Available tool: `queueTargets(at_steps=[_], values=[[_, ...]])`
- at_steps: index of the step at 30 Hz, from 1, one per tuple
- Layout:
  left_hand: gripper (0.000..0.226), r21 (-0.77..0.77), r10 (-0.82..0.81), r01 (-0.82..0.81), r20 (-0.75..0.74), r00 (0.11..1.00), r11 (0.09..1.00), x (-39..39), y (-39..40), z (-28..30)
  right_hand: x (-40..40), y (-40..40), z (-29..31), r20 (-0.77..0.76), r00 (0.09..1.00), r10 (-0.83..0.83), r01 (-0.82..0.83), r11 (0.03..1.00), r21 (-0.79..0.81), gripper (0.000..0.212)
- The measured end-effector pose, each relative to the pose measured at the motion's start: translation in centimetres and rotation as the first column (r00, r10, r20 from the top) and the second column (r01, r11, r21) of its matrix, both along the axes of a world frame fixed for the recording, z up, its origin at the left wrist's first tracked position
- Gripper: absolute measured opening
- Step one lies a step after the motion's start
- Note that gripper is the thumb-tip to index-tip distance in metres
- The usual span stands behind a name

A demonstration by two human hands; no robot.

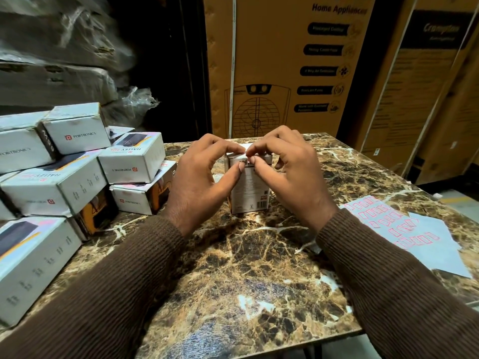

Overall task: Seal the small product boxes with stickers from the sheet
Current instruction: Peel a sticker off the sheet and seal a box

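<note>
**packer_q:** Two hands on one box, right? Where's everything sitting?

**shelf_lurker:** Yep. Nearest you get the brown marbled stone tabletop (246, 268) with both brown ribbed-knit sleeves (108, 288) coming in from 6 o'clock. Dead centre stands the small white upright product box (248, 193), barcode face toward the camera. The left hand (199, 182) curls round its left side, thumb pressed on the front near the top edge. The right hand (290, 172) pinches a tiny red-and-white sticker (248, 157) at that top front edge, index and thumb closed tight on it, other fingers tucked behind the box.

**packer_q:** And the sheet?

**shelf_lurker:** At 3 o'clock, the pale blue sticker sheet with red-outlined labels (404, 226) lies flat on the table, well apart from the box. At 9 o'clock there's a stack of white Portronics cartons (77, 177). Further back, at 12 to 1 o'clock, tall brown corrugated appliance cartons (285, 66).
</note>
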State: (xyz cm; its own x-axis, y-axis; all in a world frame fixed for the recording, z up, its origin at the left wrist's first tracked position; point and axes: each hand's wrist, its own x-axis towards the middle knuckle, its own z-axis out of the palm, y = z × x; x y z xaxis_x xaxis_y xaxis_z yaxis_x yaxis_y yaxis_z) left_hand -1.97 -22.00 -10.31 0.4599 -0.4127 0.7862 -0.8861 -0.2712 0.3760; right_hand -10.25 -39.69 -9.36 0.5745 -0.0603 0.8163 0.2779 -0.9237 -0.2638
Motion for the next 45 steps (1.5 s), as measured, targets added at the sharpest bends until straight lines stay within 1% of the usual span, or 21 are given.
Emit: queueTargets(at_steps=[5,9,12,17,20,26,33,37,40,45], values=[[0.022,0.012,0.033,-0.033,0.021,0.999,0.999,-0.12,0.01,0.05,0.22,-0.11,-0.07,-0.005,0.997,0.076,-0.075,0.993,0.086,0.013],[0.022,0.015,0.032,-0.032,0.008,0.999,0.999,0.06,0.17,0.08,0.5,-0.22,-0.01,-0.031,0.982,0.187,-0.173,0.95,0.26,0.007],[0.022,0.012,0.026,-0.025,-0.003,1.0,1.0,0.06,0.2,0.03,0.16,-0.39,0.14,-0.061,0.965,0.255,-0.218,0.91,0.352,0.01],[0.022,-0.003,-0.004,0.004,-0.024,1.0,1.0,0.05,0.17,0.02,0.13,-0.31,-0.09,-0.054,0.979,0.195,-0.172,0.942,0.287,0.014],[0.022,-0.005,-0.005,0.005,-0.021,1.0,1.0,0.02,0.19,0.0,0.34,-0.17,-0.15,-0.03,0.986,0.164,-0.15,0.952,0.265,0.012],[0.024,-0.019,0.009,-0.009,-0.03,1.0,1.0,0.0,0.18,-0.13,0.08,-0.08,-0.2,-0.045,0.98,0.194,-0.17,0.934,0.314,0.008],[0.023,-0.028,0.002,-0.003,-0.036,0.999,1.0,0.1,0.15,-0.21,0.07,0.07,-0.29,-0.011,0.981,0.196,-0.18,0.92,0.348,0.007],[0.024,-0.027,0.003,-0.004,-0.034,0.999,1.0,0.29,0.15,-0.3,0.13,0.12,-0.35,-0.009,0.97,0.245,-0.221,0.891,0.396,0.012],[0.025,-0.023,0.006,-0.006,-0.032,0.999,1.0,0.24,0.1,-0.29,0.27,0.0,-0.4,-0.024,0.966,0.256,-0.226,0.888,0.4,0.016],[0.025,-0.026,0.028,-0.028,-0.014,1.0,0.999,0.1,0.16,-0.18,-0.11,0.07,-0.28,-0.018,0.965,0.261,-0.232,0.885,0.403,0.016]])
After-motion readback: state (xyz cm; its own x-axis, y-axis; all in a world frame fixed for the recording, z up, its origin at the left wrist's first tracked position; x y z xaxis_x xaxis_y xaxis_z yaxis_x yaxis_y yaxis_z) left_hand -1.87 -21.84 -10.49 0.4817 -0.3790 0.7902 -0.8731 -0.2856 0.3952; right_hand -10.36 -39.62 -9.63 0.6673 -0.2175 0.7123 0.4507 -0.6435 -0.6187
